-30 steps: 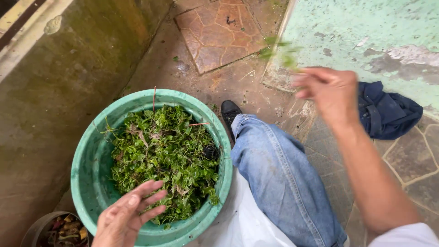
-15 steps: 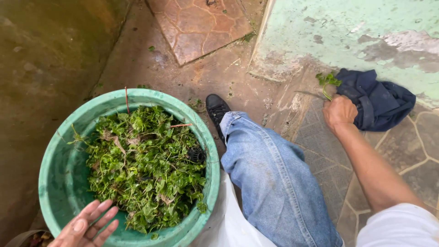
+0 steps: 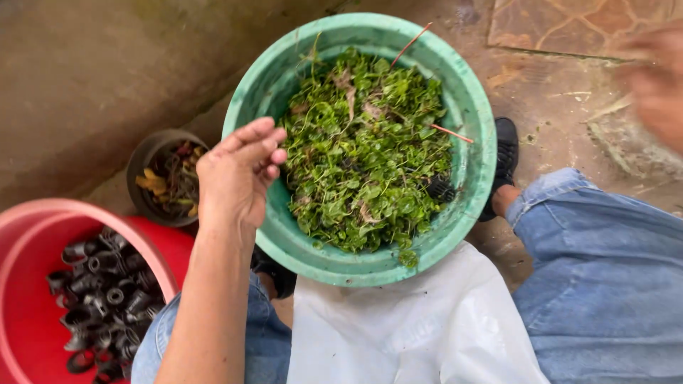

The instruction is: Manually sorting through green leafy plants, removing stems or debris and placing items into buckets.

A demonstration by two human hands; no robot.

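The heap of green leafy sprigs (image 3: 366,153) fills the green plastic basin (image 3: 469,107) on the floor between the knees. It lies just right of the left hand (image 3: 235,174), fingers loosely together over the rim. The right hand (image 3: 658,82) is blurred, farther off; grip unclear.

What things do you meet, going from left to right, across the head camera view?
Red tub holding small black pots → small dark pot with dry leaves → left hand at the basin's rim → green basin full of leafy greens → black shoe → blurred right hand.
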